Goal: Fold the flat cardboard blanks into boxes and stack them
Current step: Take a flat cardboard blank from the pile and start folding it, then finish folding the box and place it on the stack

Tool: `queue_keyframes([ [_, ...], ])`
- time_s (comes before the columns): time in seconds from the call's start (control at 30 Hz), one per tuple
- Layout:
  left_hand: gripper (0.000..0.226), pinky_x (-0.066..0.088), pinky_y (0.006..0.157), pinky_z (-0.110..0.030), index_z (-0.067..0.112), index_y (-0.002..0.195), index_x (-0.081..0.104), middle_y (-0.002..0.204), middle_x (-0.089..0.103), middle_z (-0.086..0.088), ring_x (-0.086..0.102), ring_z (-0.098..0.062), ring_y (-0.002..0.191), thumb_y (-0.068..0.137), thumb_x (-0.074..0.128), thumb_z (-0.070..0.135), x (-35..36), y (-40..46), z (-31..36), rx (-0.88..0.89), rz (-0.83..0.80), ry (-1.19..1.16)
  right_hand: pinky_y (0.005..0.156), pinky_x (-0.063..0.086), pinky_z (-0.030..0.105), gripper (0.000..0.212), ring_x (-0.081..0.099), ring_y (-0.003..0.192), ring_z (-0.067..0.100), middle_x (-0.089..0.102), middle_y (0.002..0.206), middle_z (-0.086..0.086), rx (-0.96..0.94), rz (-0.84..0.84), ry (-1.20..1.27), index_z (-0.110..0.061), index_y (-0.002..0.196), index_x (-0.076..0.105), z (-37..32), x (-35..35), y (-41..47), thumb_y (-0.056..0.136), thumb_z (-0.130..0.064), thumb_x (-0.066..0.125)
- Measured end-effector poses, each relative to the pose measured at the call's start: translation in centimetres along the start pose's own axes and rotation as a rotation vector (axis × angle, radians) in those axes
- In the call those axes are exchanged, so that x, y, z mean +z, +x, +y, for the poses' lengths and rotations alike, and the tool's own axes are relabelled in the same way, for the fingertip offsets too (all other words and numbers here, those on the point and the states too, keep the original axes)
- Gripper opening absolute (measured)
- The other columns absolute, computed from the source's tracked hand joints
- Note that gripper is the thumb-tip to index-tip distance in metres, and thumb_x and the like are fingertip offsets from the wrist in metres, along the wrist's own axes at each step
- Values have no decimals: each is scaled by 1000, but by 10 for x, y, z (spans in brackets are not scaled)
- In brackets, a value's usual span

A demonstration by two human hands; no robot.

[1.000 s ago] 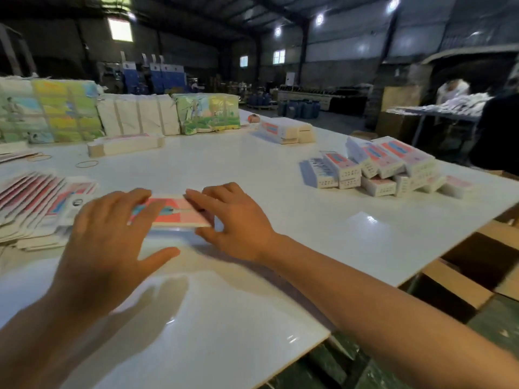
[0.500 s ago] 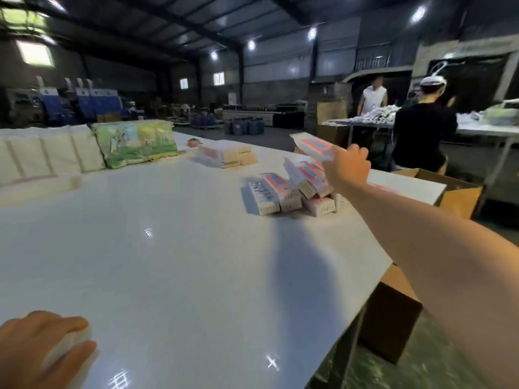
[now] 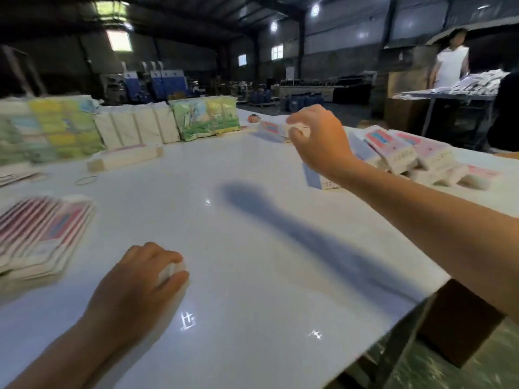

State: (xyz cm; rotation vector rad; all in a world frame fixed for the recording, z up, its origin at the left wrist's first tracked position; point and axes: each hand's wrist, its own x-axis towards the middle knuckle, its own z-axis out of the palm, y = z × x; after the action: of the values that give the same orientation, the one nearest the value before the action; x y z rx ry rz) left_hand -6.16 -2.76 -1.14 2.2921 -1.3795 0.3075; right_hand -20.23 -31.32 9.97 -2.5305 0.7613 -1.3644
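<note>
The right hand (image 3: pixel 317 136) hung in the air above the tabletop (image 3: pixel 252 220), fingers loosely curled and, as far as the blur allowed, holding nothing. Just right of it lay the boxes (image 3: pixel 404 155), a loose heap rather than a neat stack, probably where finished ones were dropped within easy reach. Beyond its fingertips sat a second small pile (image 3: pixel 273 130).

The left hand (image 3: pixel 140 282) rested low and near, fingers and thumb curled round a small pale object (image 3: pixel 172 270); what it was could not be told. Just left of it the blanks (image 3: pixel 42 234) lay fanned, likely so one could be drawn off at a time.

Between the hands the surface gave open room for folding. The tabletop's near edge ran close under the right forearm, with a brown carton (image 3: pixel 460 324) below it.
</note>
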Motion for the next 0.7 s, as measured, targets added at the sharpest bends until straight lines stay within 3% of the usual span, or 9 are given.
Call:
queue_keyframes([
  [0.13, 63, 39, 85, -26, 23, 101, 65, 101, 56, 7, 48, -14, 99, 70, 25, 60, -4, -3, 3, -18, -24, -24, 91, 43, 38, 25, 54, 106, 27, 65, 114, 5, -259, -465, -62, -22, 107, 69, -68, 55, -72, 93, -25, 48],
  [0.2, 52, 37, 88, -26, 20, 106, 64, 106, 57, 4, 47, -15, 104, 80, 37, 55, -2, -5, 1, -33, -46, -44, 88, 42, 34, 24, 52, 106, 28, 64, 112, 5, -330, -582, -157, -22, 100, 67, -84, 78, -100, 92, -27, 45],
  [0.27, 30, 36, 89, -25, 20, 110, 63, 111, 56, 3, 46, -15, 108, 90, 52, 38, 2, -5, -3, -23, -5, -43, 83, 41, 32, 25, 53, 102, 29, 61, 110, 5, -361, -606, -182, -19, 97, 65, -89, 91, -117, 93, -28, 42],
  [0.43, 25, 37, 94, -32, 19, 110, 65, 111, 58, -1, 46, -18, 108, 91, 55, 33, 8, -3, -7, -28, 3, -36, 79, 45, 36, 24, 54, 96, 29, 61, 104, 7, -314, -589, -19, -12, 95, 69, -82, 94, -126, 93, -23, 47],
  [0.57, 18, 48, 87, -37, 18, 91, 69, 94, 66, 1, 59, -18, 91, 88, 57, 30, -16, 5, -12, -229, -14, -344, 74, 41, 31, 26, 55, 93, 29, 64, 97, 7, -322, -557, -8, -10, 87, 70, -82, 94, -127, 93, -24, 49],
  [0.7, 20, 50, 82, -34, 18, 96, 67, 100, 66, -1, 60, -21, 90, 89, 51, 28, -76, 34, -64, -410, 171, -122, 75, 44, 33, 23, 58, 91, 29, 66, 92, 5, -333, -541, 37, -13, 75, 65, -81, 94, -127, 93, -21, 53],
])
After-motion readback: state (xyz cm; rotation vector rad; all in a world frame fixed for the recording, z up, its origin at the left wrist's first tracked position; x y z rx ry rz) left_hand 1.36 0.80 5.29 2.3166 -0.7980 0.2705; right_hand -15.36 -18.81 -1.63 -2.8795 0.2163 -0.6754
